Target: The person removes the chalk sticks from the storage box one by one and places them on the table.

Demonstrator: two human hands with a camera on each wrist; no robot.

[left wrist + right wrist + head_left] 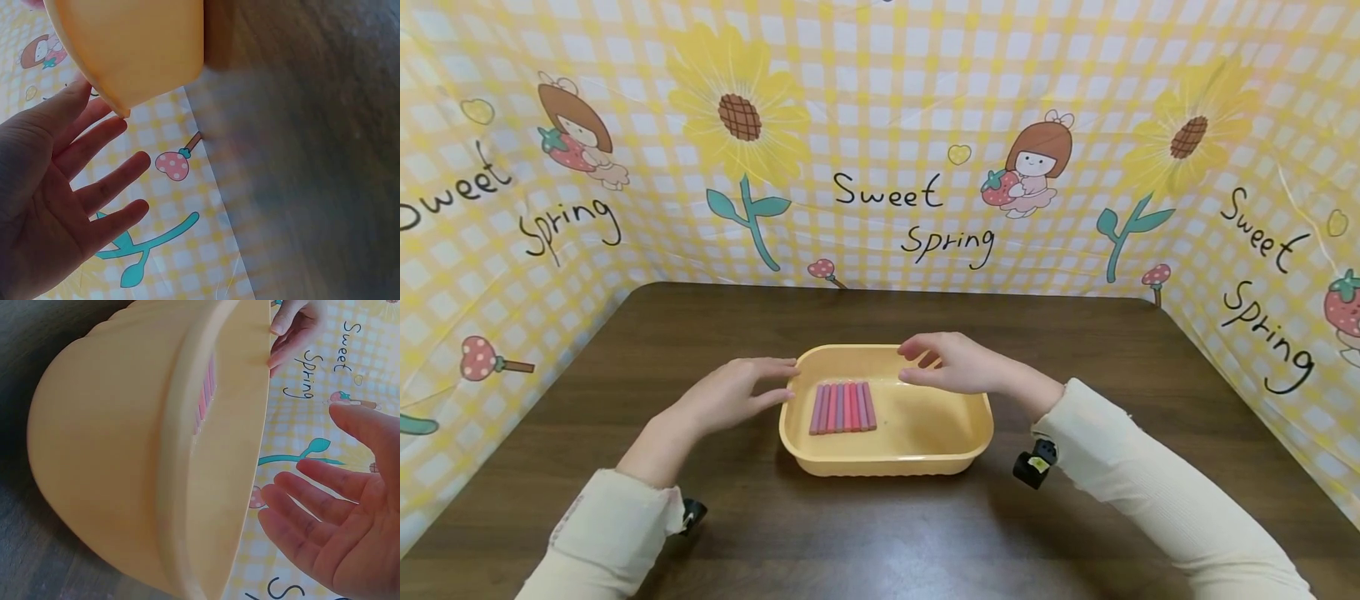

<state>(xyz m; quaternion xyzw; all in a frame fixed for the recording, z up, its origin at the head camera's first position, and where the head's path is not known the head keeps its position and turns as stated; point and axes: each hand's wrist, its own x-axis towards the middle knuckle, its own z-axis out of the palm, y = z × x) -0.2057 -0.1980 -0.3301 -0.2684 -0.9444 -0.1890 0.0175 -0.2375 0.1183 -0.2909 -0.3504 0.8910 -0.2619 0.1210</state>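
Observation:
A yellow plastic basin [925, 425] with rounded corners stands on the table. Inside it, toward the left, several pink and purple sticks [842, 408] lie side by side in a flat row. My left hand [726, 396] is at the basin's left end, its fingertips right at the rim and its fingers loosely spread in the left wrist view. Over the back right part of the basin hovers my right hand [955, 362], fingers relaxed and slightly bent. In the right wrist view its palm shows with nothing held, beside the basin's wall [106, 444].
A dark wooden table [715, 317] surrounds the basin. Behind it and at both sides hangs a yellow checked cloth [880, 100] printed with sunflowers and lettering. A black wrist camera [1036, 463] hangs below the right sleeve, another [692, 515] at the left cuff.

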